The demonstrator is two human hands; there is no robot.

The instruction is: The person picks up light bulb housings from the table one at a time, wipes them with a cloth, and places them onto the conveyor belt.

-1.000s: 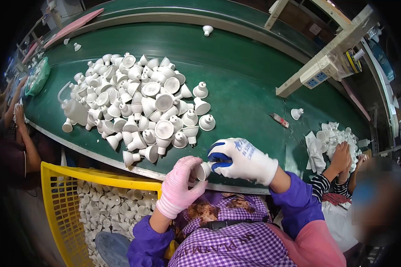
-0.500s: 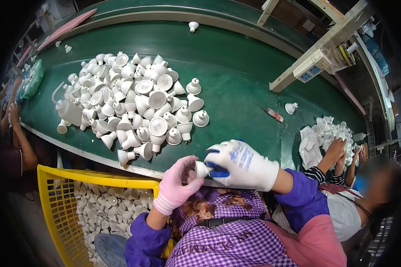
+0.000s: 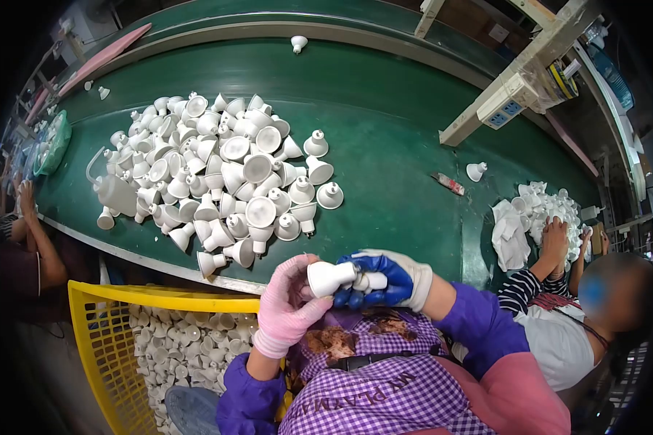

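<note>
My left hand [image 3: 289,301], in a pink glove, is closed around a white spotlight bulb [image 3: 328,278], gripping its wide end. The bulb lies nearly sideways, its narrow pin end pointing right. My right hand [image 3: 393,279], in a white glove with blue palm and fingers, is turned palm up beside that pin end. Its fingers curl around a small white piece [image 3: 372,281] whose kind I cannot make out. Beyond my hands, a large heap of similar bulbs [image 3: 257,168] covers part of the green table [image 3: 392,174].
A yellow crate [image 3: 98,341] full of bulbs stands at lower left. A squeeze bottle [image 3: 115,192] leans by the heap. A small red-and-white tube [image 3: 450,183] and a lone bulb [image 3: 476,171] lie to the right. A co-worker [image 3: 559,319] handles bulbs at right.
My right hand has rolled from back up to palm up, showing its blue fingers and a small white piece. The bulb in my left hand has turned sideways into fuller view.
</note>
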